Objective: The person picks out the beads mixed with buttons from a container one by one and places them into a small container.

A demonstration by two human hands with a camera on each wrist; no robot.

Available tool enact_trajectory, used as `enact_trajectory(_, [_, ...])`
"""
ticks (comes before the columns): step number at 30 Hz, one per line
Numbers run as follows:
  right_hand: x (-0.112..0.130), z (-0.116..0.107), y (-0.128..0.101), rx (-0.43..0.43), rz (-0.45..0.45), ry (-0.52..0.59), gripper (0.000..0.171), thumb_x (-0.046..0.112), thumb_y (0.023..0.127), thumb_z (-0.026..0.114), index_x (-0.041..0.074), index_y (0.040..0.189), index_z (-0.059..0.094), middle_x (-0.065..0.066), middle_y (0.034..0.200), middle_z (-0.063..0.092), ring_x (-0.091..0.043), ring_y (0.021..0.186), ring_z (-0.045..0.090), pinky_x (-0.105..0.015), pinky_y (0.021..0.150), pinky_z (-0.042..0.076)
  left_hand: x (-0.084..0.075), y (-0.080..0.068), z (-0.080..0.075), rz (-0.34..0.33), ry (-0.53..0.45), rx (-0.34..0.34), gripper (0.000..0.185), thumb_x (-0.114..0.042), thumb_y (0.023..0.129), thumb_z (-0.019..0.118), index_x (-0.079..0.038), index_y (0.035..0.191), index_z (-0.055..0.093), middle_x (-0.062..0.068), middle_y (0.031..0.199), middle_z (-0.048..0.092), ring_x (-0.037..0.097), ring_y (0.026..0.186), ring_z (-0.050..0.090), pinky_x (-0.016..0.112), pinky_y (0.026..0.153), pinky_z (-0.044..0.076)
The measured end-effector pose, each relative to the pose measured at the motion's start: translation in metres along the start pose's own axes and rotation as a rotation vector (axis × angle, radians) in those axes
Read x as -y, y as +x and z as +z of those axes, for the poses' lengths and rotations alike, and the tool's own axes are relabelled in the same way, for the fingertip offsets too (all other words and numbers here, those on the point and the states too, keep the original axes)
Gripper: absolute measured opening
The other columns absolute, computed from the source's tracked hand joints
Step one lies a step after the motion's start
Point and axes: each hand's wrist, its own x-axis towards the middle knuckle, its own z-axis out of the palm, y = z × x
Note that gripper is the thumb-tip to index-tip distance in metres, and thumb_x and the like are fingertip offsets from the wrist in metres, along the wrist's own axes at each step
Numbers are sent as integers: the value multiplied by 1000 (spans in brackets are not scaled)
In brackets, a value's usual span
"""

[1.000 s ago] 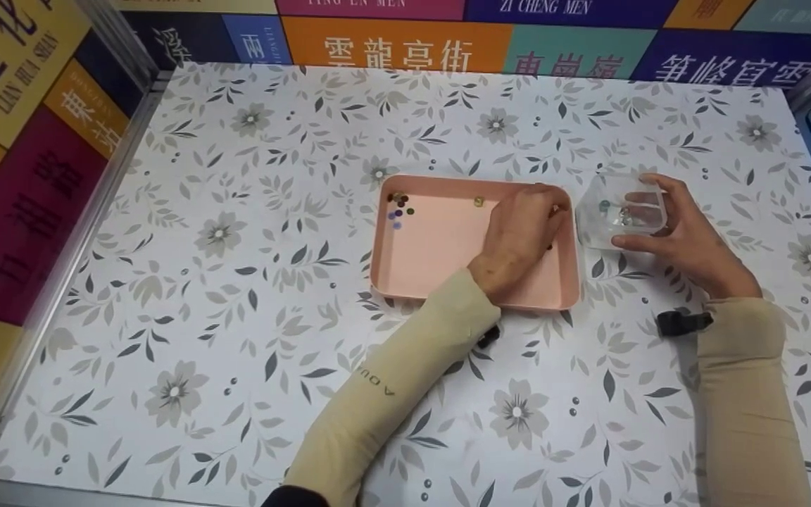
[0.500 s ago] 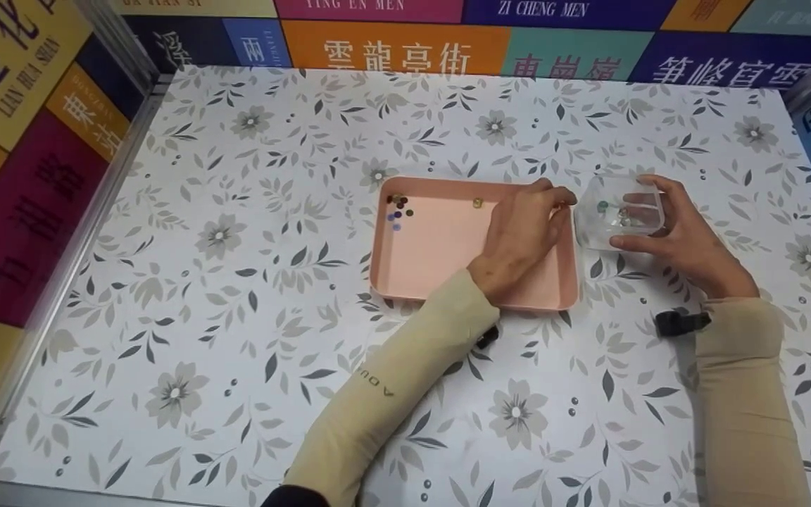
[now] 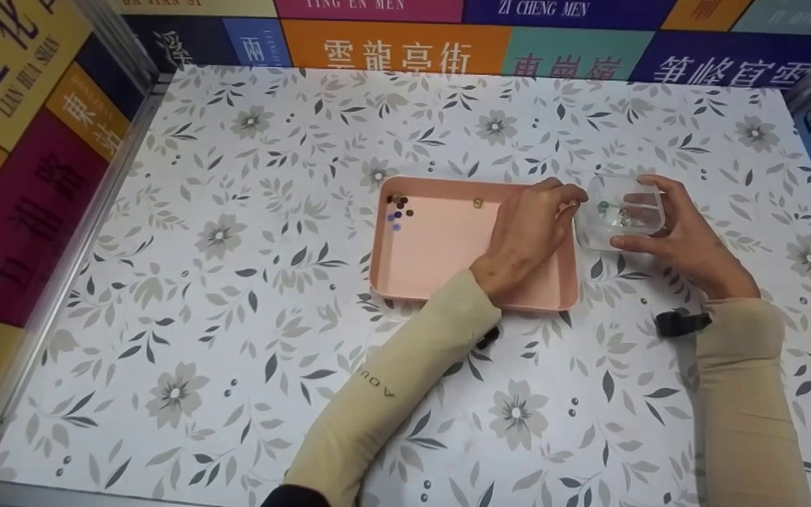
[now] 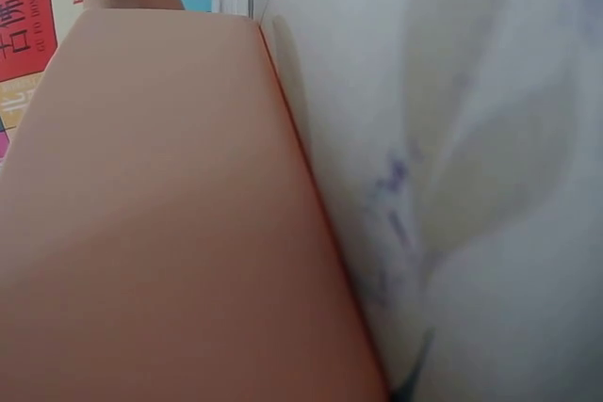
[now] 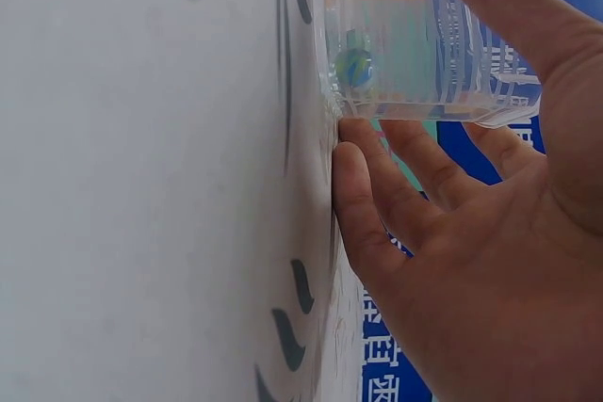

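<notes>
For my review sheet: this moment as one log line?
left hand: pinches bead, over pink tray | right hand: holds clear container | beads: tray corner

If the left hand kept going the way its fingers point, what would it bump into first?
Probably the clear box. The left hand points right, over the pink tray's far corner, and the box sits just past its fingertips, held by the right hand. Height is hard to judge.

The coloured wall panels [image 3: 391, 42] bear large Chinese characters with Latin lettering: "LIAN HUA SHAN" on the yellow panel [image 3: 4, 63] at the left, "YING EN MEN" on the magenta panel [image 3: 370, 7] and "ZI CHENG MEN" on the purple panel [image 3: 553, 8] at the top. The left sleeve [image 3: 384, 384] carries the letters "ADU".
</notes>
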Motion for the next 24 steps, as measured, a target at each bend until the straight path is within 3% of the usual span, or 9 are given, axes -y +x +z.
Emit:
enact_trajectory(12, [1,-1,-2,20,-4,3,93,6,91,80,32,160,22,-5,154,45,-11,137,49,-10,92,48,-5,-1,-2,14,-11,29,22,-24,105,63,-30,121,77,-16,119,78,-2,100,71,16,79,53])
enact_trajectory(24, [2,-1,-2,9,9,-20,94,9,90,81,32,160,22,-8,155,45,-11,137,50,-9,92,47,-8,1,1,82,25,19,20,-28,105,64,-27,118,78,-12,112,79,2,90,70,17,75,52])
